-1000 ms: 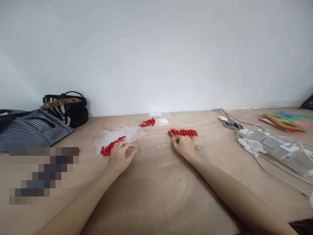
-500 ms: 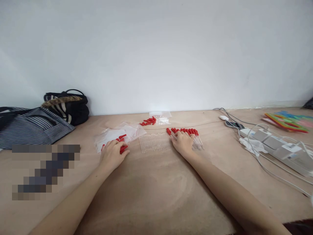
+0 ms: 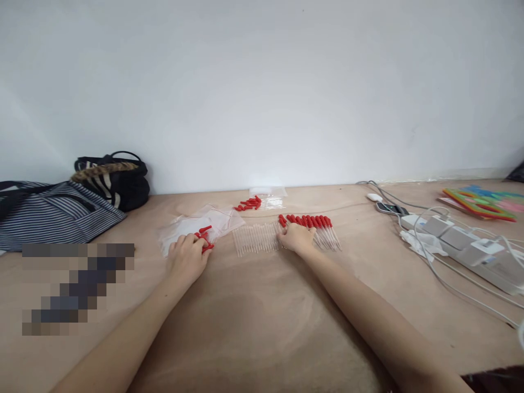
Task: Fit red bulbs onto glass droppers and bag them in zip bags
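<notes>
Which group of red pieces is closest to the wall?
The middle heap at the back, beside clear plastic; the red pile at left and red-topped row at right lie farther from the wall.

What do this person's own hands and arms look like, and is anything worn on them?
The left hand and right hand are ungloved. Both forearms are bare as far as they show, with no sleeve, watch or bracelet. No ring can be made out.

I can't read any words, numbers or signs here: the little black gadget (image 3: 392, 209) near the white plugs (image 3: 456, 238) is too small to make out, and no letters can be read on the power strip (image 3: 505, 278), the clear bags (image 3: 223, 219) or the striped bag (image 3: 77, 213).
</notes>
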The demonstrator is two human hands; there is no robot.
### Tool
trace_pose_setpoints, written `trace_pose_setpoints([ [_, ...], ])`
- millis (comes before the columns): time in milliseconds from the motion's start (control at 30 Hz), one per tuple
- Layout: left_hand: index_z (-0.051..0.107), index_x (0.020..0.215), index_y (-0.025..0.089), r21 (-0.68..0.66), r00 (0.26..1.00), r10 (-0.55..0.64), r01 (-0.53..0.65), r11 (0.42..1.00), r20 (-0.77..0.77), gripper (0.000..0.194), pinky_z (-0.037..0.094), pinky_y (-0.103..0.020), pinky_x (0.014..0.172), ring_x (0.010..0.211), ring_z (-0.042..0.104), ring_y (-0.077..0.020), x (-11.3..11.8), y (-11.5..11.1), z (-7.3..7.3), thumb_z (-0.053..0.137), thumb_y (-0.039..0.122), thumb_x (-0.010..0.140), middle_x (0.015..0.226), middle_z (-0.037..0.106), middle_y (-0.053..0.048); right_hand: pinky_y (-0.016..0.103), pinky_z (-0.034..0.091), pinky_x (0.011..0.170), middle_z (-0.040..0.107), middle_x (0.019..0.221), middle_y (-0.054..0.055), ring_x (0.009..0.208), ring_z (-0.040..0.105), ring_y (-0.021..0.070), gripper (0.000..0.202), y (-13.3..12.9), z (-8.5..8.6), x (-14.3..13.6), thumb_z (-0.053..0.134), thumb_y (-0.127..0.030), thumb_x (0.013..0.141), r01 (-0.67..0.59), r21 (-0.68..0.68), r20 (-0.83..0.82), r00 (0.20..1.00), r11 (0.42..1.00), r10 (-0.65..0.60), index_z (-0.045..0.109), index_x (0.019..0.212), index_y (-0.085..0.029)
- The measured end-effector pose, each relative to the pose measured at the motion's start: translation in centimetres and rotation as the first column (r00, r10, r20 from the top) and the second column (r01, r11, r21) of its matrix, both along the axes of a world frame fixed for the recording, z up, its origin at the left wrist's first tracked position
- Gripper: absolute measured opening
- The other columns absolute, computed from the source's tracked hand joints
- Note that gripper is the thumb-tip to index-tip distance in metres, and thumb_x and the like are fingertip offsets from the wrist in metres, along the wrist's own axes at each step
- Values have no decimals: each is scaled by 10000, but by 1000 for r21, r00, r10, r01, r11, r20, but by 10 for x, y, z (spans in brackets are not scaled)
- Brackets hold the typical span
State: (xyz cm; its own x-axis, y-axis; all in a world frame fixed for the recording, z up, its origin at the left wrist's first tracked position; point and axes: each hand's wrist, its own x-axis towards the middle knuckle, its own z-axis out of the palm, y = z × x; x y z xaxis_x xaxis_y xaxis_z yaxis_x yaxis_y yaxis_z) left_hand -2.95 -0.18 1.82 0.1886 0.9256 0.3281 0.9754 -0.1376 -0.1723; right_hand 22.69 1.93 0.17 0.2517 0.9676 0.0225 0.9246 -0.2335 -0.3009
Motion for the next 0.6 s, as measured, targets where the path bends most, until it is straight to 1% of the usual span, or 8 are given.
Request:
trace_pose_setpoints([
  [100, 645, 780, 163, 66, 998, -58, 56, 996, 28, 180, 381, -382, 717, 884, 501, -298, 2, 0, -1, 496, 265, 780, 889, 602, -118, 430, 230, 820, 657, 826, 106, 861, 570, 255, 270, 0, 2, 1, 460, -341, 774, 0, 24, -14, 1000, 1000, 0, 654, 794, -154],
  [200, 606, 737, 173, 123, 958, -227, 207, 970, 175, 151, 393, -367, 737, 847, 517, -270, 11, -5, -3, 485, 248, 788, 824, 609, -93, 415, 242, 794, 649, 828, 107, 895, 544, 258, 273, -5, 6, 5, 413, -306, 808, -32, 82, -31, 999, 996, 35, 636, 780, -153],
  [267, 575, 737, 188, 100, 867, -365, 352, 930, 338, 135, 408, -336, 733, 801, 537, -228, 23, -13, -8, 472, 249, 798, 775, 610, -53, 377, 255, 783, 643, 857, 78, 932, 520, 234, 251, -13, 7, 10, 407, -305, 824, -87, 126, -45, 995, 988, 94, 618, 790, -173],
  [333, 554, 780, 197, -13, 761, -397, 469, 883, 513, 107, 425, -283, 645, 706, 558, -180, 39, -23, -15, 460, 240, 807, 748, 618, -15, 329, 263, 772, 635, 865, 41, 913, 515, 189, 202, -25, 6, 18, 424, -291, 832, -184, 180, -57, 979, 966, 197, 593, 800, -186],
  [400, 545, 790, 197, -97, 695, -348, 514, 852, 629, 96, 415, -251, 561, 599, 549, -148, 55, -32, -22, 461, 241, 810, 690, 610, 9, 312, 259, 771, 626, 824, 25, 840, 523, 157, 166, -40, 1, 27, 430, -251, 840, -337, 271, -55, 930, 902, 364, 568, 785, -178],
  [467, 542, 813, 192, -97, 636, -336, 546, 832, 694, 88, 416, -245, 549, 592, 551, -142, 69, -39, -29, 462, 229, 811, 693, 613, 11, 322, 247, 785, 623, 806, 28, 799, 523, 150, 157, -56, -6, 34, 416, -210, 849, -495, 374, -20, 841, 785, 540, 558, 795, -169],
  [533, 551, 856, 187, -70, 593, -356, 575, 815, 722, 95, 433, -256, 591, 654, 572, -150, 78, -42, -33, 477, 193, 796, 767, 635, -6, 331, 234, 796, 626, 814, 28, 789, 526, 147, 168, -71, -13, 38, 400, -180, 857, -571, 429, 24, 782, 700, 623, 567, 872, -174],
  [600, 572, 888, 185, -46, 577, -390, 598, 800, 717, 136, 444, -280, 660, 738, 583, -166, 81, -41, -35, 495, 159, 778, 836, 645, -24, 333, 227, 787, 630, 813, 26, 781, 531, 147, 202, -81, -18, 38, 389, -174, 867, -605, 437, 62, 758, 665, 649, 574, 945, -190],
])
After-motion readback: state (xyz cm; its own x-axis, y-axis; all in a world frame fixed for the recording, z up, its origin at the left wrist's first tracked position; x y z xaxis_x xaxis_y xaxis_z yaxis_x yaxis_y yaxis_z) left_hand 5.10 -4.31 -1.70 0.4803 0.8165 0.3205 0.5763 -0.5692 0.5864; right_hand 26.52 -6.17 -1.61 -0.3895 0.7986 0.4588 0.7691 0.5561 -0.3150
